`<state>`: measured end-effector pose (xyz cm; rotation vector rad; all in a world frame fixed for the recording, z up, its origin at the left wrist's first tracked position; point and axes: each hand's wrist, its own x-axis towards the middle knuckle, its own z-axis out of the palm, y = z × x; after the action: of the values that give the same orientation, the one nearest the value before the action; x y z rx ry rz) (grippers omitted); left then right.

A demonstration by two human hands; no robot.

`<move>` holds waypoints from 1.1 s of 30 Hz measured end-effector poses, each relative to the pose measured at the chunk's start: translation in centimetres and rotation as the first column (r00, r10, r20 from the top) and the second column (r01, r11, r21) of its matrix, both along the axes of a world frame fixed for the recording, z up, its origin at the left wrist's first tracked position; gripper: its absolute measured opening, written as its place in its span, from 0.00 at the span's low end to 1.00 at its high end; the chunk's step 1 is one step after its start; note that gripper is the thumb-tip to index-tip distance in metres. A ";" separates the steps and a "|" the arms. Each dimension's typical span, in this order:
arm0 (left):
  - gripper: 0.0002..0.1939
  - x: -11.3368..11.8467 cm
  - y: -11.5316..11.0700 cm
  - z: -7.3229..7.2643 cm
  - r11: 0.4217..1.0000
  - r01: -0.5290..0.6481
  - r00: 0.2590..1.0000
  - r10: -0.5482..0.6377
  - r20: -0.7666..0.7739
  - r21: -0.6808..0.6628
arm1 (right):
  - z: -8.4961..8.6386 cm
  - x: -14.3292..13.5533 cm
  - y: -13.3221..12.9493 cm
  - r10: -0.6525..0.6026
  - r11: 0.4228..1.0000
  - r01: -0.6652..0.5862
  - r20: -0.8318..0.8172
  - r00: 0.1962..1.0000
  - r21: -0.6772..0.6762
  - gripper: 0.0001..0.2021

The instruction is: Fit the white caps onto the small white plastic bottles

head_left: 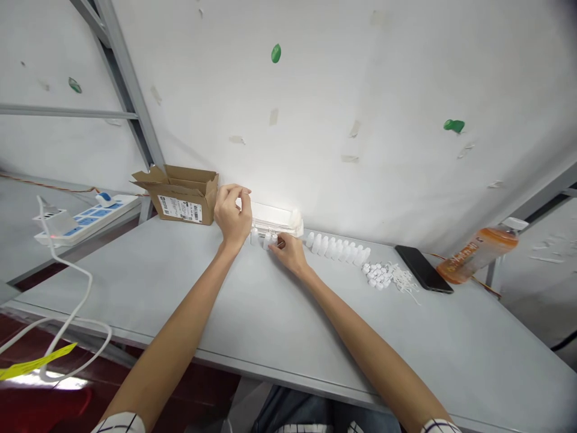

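My right hand is low over the table, thumb and fingers closed on a small white bottle. Another small white piece stands just left of it. Behind them, against the wall, lies a long white box-like object, partly covered by my hands. My left hand is raised at its left end, fingers curled and thumb against the index finger; whatever they pinch is too small to make out. To the right runs a row of several small white bottles, followed by a pile of white caps and thin white pieces.
An open cardboard box stands at the back left. Beyond it lies a power strip with a white cable hanging over the edge. A black phone and an orange drink bottle are on the right.
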<state>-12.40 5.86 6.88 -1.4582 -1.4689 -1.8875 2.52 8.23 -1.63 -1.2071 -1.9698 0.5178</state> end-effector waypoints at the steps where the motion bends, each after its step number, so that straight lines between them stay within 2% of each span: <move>1: 0.12 0.0 0.0 0.0 1.000 0.005 1.000 -0.005 0.010 0.000 | 0.0 -0.1 0.1 0.002 1.000 -0.002 0.012 1.000 0.002 0.04; 13: 0.12 0.1 -0.1 0.1 0.999 0.040 0.998 -0.040 0.048 0.008 | -0.1 -1.6 0.6 0.014 1.000 -0.014 0.038 0.999 0.006 0.04; 17: 0.12 0.6 -0.6 0.3 0.993 0.098 0.992 -0.103 0.079 0.060 | 0.2 -1.0 -0.1 0.031 0.999 -0.030 0.046 0.998 -0.023 0.17; 19: 0.12 1.2 -1.2 0.5 0.986 0.139 0.986 -0.146 0.081 0.088 | 0.5 -0.1 -1.0 0.051 0.999 -0.051 0.087 0.995 -0.009 0.19; 23: 0.13 3.2 -2.8 0.6 0.968 0.226 0.974 -0.225 -0.020 0.107 | 0.8 3.1 -3.7 0.092 0.990 -0.107 0.164 0.982 0.087 0.17; 25: 0.14 4.4 -3.5 0.4 0.955 0.284 0.956 -0.275 -0.105 0.084 | 1.0 5.3 -5.0 0.064 0.980 -0.106 0.239 0.969 0.167 0.14; 29: 0.14 6.8 -4.4 -1.1 0.925 0.379 0.878 -0.359 -0.315 0.004 | 2.1 10.3 -6.6 -0.093 0.929 -0.048 0.357 0.929 0.366 0.11; 33: 0.16 8.7 -4.8 -3.6 0.873 0.454 0.753 -0.483 -0.447 -0.178 | 3.6 15.4 -6.2 -0.323 0.851 0.171 0.238 0.916 0.496 0.12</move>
<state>-3.66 1.02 3.32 -2.2941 -0.9816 -1.5394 17.95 2.04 1.95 -1.2539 -1.9907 -0.2983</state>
